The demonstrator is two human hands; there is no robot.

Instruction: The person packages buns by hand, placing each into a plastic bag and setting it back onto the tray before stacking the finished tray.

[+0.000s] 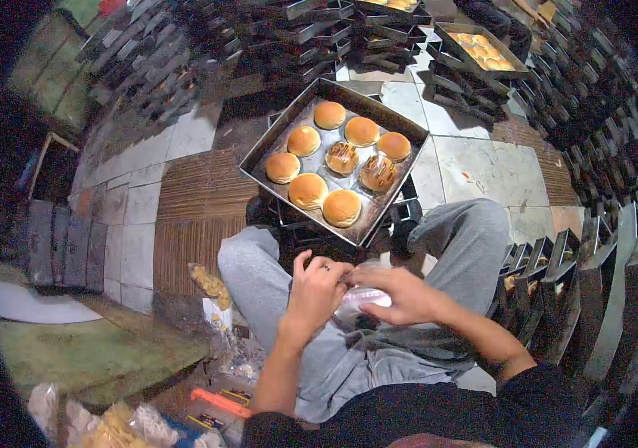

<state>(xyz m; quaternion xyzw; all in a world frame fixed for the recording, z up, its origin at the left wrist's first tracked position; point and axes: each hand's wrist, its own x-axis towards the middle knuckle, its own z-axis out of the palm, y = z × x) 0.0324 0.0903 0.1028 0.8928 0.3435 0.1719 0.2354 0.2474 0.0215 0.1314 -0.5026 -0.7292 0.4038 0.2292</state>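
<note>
Close together above my lap, both hands have their fingers closed on a small clear plastic bag with pinkish-white marking. My left hand pinches its left edge, and my right hand holds it from the right. What is inside the bag is too unclear to tell. Just beyond my hands, a square dark metal tray rests on a low stand and holds several round golden buns. Two items in the tray, a wrapped bun and another wrapped bun, have dark markings over them.
Stacks of dark metal trays line the right side and the back. Another tray of buns sits at the upper right, near a seated person's dark-clothed leg. An orange tool and plastic bags lie at lower left.
</note>
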